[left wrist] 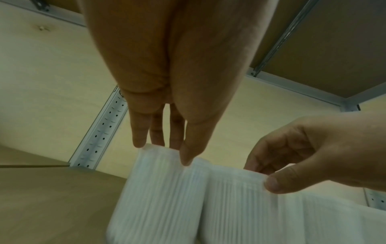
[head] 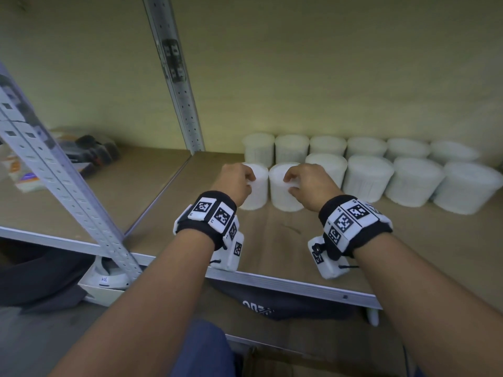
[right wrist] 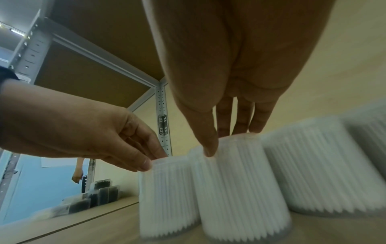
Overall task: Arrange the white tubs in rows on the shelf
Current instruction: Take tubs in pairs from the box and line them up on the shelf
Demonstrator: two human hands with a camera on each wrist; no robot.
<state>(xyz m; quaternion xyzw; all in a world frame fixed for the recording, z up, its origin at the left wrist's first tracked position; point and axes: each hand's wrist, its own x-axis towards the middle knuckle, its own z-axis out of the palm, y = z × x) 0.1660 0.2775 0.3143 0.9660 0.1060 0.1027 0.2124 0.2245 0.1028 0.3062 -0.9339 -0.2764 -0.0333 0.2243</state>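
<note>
Left hand point(head: 236, 178) and right hand point(head: 309, 183) each grip a tub.

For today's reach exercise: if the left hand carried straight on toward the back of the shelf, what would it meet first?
The left hand already grips the leftmost front tub. Straight on, that tub blocks it; behind stands the leftmost back-row tub, though the gap between them is unclear.
</note>
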